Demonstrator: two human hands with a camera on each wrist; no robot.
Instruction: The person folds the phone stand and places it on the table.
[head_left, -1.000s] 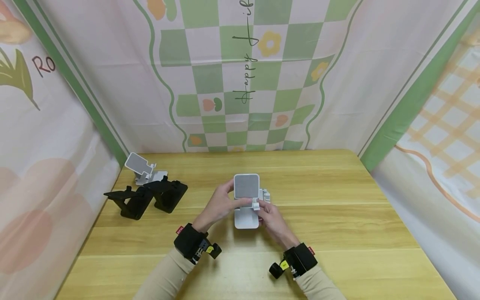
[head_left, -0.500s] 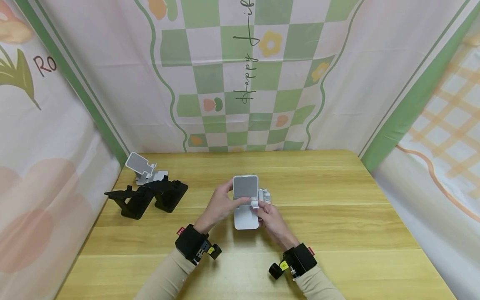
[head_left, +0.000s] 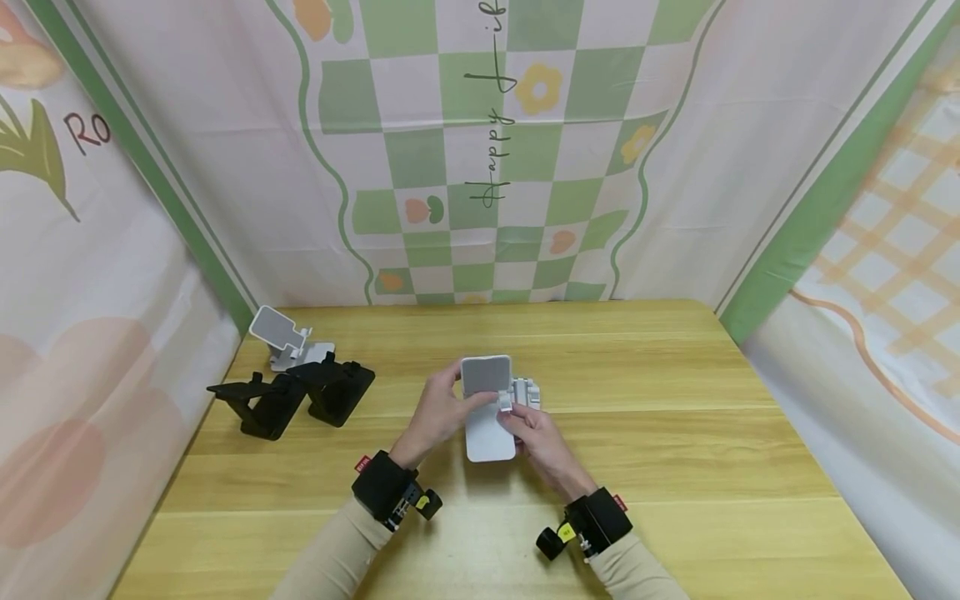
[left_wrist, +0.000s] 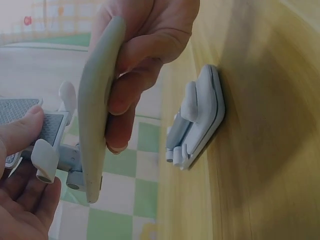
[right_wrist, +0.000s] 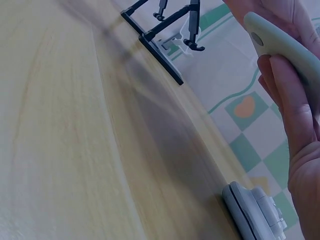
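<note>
Both hands hold a white phone stand above the table, its grey-padded upper plate raised from the base. My left hand grips the upper plate from the left, thumb across the grey pad and fingers behind. From the right, my right hand grips the base, fingers curled under it. In the left wrist view, the hinged arm joins the plate to the base. Just beyond the right hand, a folded white phone stand lies on the table.
Two black phone stands stand unfolded at the table's left. Behind them is an unfolded white phone stand. The wooden table meets printed curtains at the back and sides.
The upper plate has shifted slightly left and toward the body, and the held stand has turned a little. Both hands keep their grip. The other stands have not moved.
</note>
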